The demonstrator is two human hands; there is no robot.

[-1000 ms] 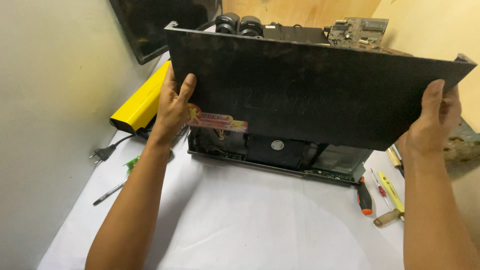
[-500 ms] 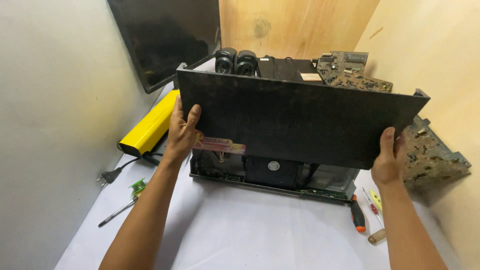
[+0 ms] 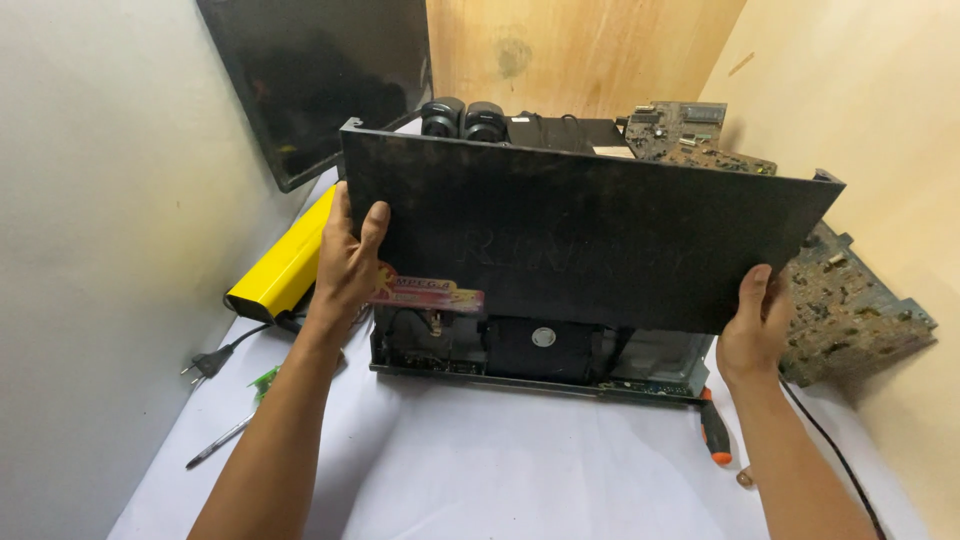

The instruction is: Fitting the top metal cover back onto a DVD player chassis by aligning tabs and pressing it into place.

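A large black metal cover panel (image 3: 580, 235) is lifted and tilted up above an open electronic device chassis (image 3: 530, 365) on the white table. My left hand (image 3: 350, 260) grips the panel's left edge, beside a colourful sticker (image 3: 430, 292). My right hand (image 3: 755, 325) holds the panel's lower right corner. The chassis shows dark internal parts under the panel; most of its inside is hidden by the cover.
A yellow box (image 3: 285, 265) lies at the left with a black plug and cord (image 3: 205, 365). A pen (image 3: 220, 440) lies near it. An orange-handled screwdriver (image 3: 715, 435) and circuit boards (image 3: 850, 310) sit at right. A dark flat screen (image 3: 320, 80) leans behind.
The cover panel has moved away from me and a little lower, showing more of the chassis and the things behind it. Both hands keep their grip.
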